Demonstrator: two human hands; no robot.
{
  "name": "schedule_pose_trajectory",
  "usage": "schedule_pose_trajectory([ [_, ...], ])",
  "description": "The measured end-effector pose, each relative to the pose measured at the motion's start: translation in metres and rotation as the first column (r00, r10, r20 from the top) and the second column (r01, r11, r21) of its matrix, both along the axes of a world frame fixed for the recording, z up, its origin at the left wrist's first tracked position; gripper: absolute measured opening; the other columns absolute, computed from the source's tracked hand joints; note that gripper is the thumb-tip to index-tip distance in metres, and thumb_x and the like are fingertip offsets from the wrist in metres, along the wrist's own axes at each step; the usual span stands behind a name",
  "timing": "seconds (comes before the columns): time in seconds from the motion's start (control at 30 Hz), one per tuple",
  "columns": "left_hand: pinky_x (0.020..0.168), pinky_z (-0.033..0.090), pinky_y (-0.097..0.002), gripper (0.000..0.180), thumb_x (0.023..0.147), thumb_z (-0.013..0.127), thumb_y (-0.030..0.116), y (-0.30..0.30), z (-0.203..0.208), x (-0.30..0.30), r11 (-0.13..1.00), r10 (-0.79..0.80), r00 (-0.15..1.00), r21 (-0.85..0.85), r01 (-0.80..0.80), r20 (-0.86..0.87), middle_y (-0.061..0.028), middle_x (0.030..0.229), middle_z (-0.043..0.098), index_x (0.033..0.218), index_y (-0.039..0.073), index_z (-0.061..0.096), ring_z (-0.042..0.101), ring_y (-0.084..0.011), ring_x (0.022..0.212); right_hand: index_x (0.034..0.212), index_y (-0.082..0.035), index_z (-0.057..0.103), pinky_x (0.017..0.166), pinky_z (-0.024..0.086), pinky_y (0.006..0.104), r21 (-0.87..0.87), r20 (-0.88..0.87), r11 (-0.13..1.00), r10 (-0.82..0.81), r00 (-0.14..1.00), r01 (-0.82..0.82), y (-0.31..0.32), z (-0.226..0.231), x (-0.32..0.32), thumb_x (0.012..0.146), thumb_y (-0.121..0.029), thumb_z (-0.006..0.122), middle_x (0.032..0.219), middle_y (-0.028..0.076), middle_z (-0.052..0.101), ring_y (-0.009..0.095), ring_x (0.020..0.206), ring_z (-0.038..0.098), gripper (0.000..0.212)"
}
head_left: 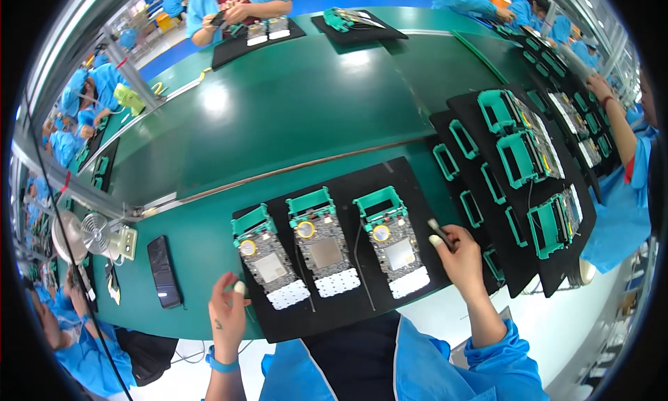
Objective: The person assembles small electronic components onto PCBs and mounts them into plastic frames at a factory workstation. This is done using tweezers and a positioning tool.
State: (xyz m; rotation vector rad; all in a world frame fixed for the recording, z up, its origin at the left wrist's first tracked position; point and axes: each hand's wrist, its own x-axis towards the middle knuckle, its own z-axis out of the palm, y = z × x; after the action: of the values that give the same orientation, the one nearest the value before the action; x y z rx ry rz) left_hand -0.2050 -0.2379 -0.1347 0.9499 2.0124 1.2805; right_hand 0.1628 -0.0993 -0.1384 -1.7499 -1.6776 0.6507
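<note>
Three circuit boards, the left one [270,265], the middle one [325,251] and the right one [399,253], lie in a row on a black mat [334,324]. Each has a green plastic frame at its far end, a round yellow-rimmed part and a white perforated strip at its near end. Beside the mat's left edge my left hand [228,314] is open, a pale cover on one fingertip. My right hand [460,262] is closed on a short dark stick-like tool [440,234] with a paler tip, just right of the right board. The tool's exact kind is unclear.
A black phone [164,272] and a small white fan [101,233] are at left. Stacked black trays [557,262] with green frames [518,161] and boards crowd the right. A raised ledge [292,168] crosses behind the mat. Co-workers sit across and at both sides.
</note>
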Motion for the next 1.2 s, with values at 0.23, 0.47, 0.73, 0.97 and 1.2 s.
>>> schedule_pose_trajectory([
  [0.23,0.100,0.037,-0.0281,0.040,0.097,0.048,0.010,-0.011,-0.011,-0.002,0.977,-0.178,0.851,0.191,0.094,0.494,-0.0084,0.127,0.054,0.136,-0.002,0.043,0.048,-0.0156,0.117,0.092,0.002,0.061,0.057,0.035,0.0198,-0.038,-0.367,0.999,0.021,0.930,-0.038,0.010,0.008,-0.011,0.081,-0.012,0.073,0.067,-0.004,0.047,0.005,0.062,0.042,0.022],
  [0.47,0.104,0.033,-0.0285,0.047,0.095,0.048,0.011,0.013,-0.021,-0.029,0.956,0.042,0.833,0.221,-0.195,0.552,-0.0109,0.133,0.049,0.138,-0.006,0.038,0.047,-0.0176,0.120,0.097,0.002,0.065,0.065,0.047,0.0344,0.141,-0.260,0.985,0.138,0.956,-0.103,0.055,-0.015,-0.054,0.081,-0.018,0.070,0.082,0.013,0.061,0.023,0.070,0.060,0.026],
  [0.73,0.092,0.047,-0.0307,0.042,0.095,0.046,0.015,0.078,-0.022,-0.081,0.870,-0.094,0.880,0.468,-0.154,0.465,-0.0103,0.121,0.059,0.133,-0.002,0.046,0.059,-0.0208,0.106,0.105,-0.004,0.062,0.060,0.048,0.0329,0.210,-0.026,0.967,0.154,0.988,-0.146,0.011,0.037,-0.068,0.082,-0.010,0.066,0.100,0.007,0.055,0.022,0.068,0.059,0.024],
  [0.97,0.079,0.053,-0.0348,0.041,0.093,0.057,0.029,0.240,-0.066,-0.162,0.943,0.097,0.924,0.264,-0.205,0.369,-0.0133,0.107,0.063,0.116,-0.005,0.056,0.063,-0.0225,0.089,0.107,-0.005,0.064,0.050,0.045,0.0248,0.313,0.056,0.922,0.222,0.973,-0.228,-0.035,0.084,-0.058,0.078,-0.004,0.070,0.098,0.007,0.053,0.013,0.056,0.054,0.030],
  [1.2,0.088,0.047,-0.0448,0.049,0.093,0.053,0.035,0.354,-0.041,-0.173,0.819,-0.321,0.559,0.521,-0.241,0.764,-0.0173,0.116,0.061,0.125,-0.001,0.050,0.060,-0.0309,0.103,0.099,-0.002,0.062,0.057,0.047,0.0310,0.729,0.150,0.682,-0.252,0.956,0.066,-0.043,0.143,0.021,0.072,0.006,0.063,0.085,0.011,0.058,0.023,0.068,0.058,0.029],
])
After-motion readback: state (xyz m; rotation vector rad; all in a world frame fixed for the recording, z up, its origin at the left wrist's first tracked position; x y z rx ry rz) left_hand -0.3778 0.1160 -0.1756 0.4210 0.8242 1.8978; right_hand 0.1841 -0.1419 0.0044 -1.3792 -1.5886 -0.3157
